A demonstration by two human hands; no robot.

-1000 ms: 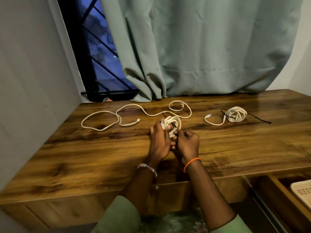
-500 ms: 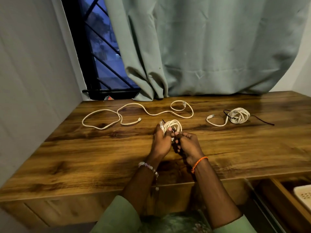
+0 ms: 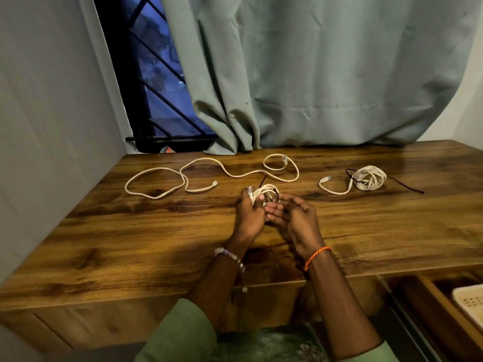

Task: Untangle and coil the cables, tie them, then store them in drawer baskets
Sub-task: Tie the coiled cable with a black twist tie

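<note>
Mid-surface, near the front edge: left hand [image 3: 248,212] clamps a small coiled white cable [image 3: 265,193]; right hand [image 3: 295,220], fingers loosely curled, works a thin black tie [image 3: 262,181] at the coil. Cable looks light, springy, prone to unwinding: pinch across all loops. Loose cable [image 3: 209,176] lies toward the back left; tied coil [image 3: 368,177] back right.

A small white coiled cable [image 3: 265,193] with a thin black tie [image 3: 262,180] sits near the table's [image 3: 104,244] middle. A loose white cable [image 3: 209,173] sprawls toward the back left corner. Another tied white coil [image 3: 368,177] lies toward the back right.
</note>
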